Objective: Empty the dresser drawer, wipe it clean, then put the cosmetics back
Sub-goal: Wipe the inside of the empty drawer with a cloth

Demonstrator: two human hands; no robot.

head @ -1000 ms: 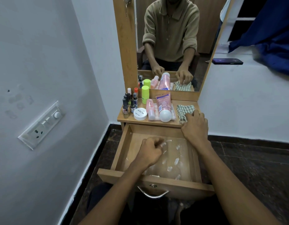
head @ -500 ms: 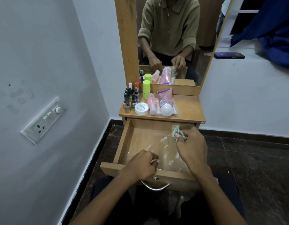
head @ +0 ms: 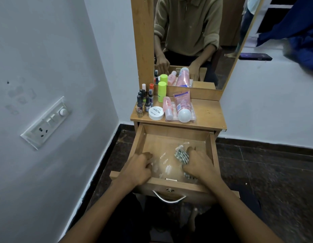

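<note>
The wooden drawer [head: 209,149] is pulled out, and a clear plastic liner [head: 165,165] covers its floor. My right hand [head: 198,166] is inside at the right, closed on a green checked cloth [head: 181,156] that rests on the liner. My left hand [head: 139,168] is inside at the left with curled fingers pressing on the liner. On the dresser top [head: 210,113] stand several nail polish bottles [head: 143,100], a green stick [head: 162,92], a white round jar [head: 156,113], a small pink bottle [head: 167,106] and a pink tube [head: 183,107] on a clear tray.
A mirror [head: 196,41] rises behind the dresser top and reflects me. A wall with a switch plate [head: 47,122] is close on the left. A dark phone [head: 255,56] lies on a white ledge at the right, beside blue fabric [head: 296,30]. Dark floor surrounds the dresser.
My right hand took the checked cloth off the dresser top and brought it down into the drawer. My left hand slid toward the drawer's front left.
</note>
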